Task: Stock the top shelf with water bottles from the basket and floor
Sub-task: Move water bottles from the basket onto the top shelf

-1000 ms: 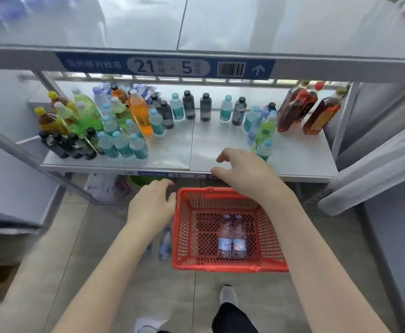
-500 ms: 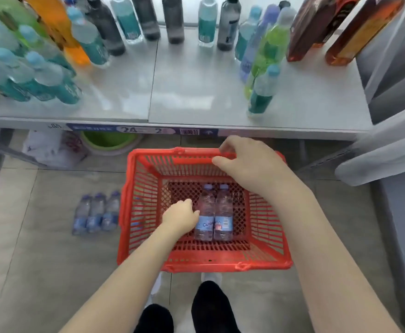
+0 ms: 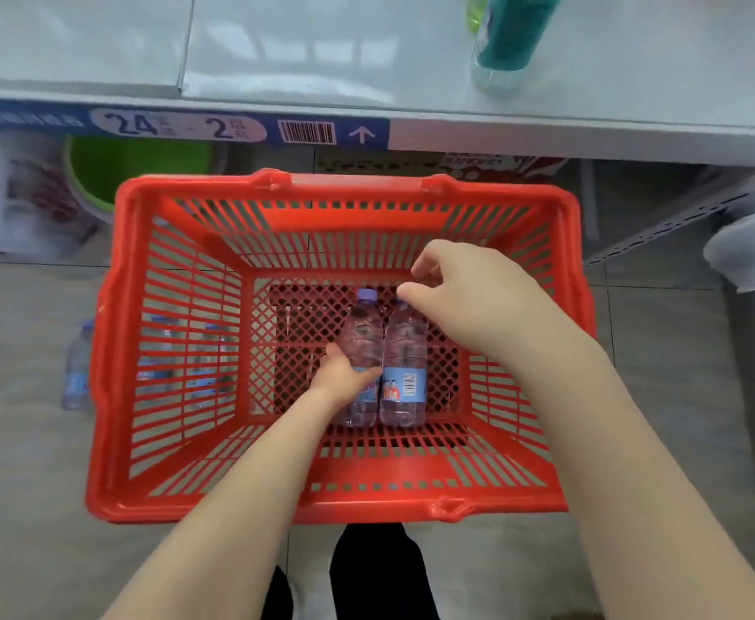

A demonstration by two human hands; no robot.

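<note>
Red basket [image 3: 335, 503] on floor [image 3: 31, 485], holding two water bottles side by side mid-bottom. Fingers of left hand [image 3: 344, 378] clamped round left bottle [image 3: 362, 324] at its label; right hand [image 3: 469, 297] poised above right bottle [image 3: 404, 346], thumb and forefinger apart, gripping nothing. Beyond basket's left wall, floor bottles [image 3: 75, 364].

In the basket [image 3: 335, 503] before me the left water bottle [image 3: 362, 333] lies against the right water bottle [image 3: 404, 351]; other bottles [image 3: 75, 369] lie on the floor [image 3: 17, 485] to its left, the shelf [image 3: 322, 47] behind.

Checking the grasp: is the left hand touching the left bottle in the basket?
Touching. In the head view the left hand overlaps the left bottle, its thumb lying across the label with no gap.
</note>
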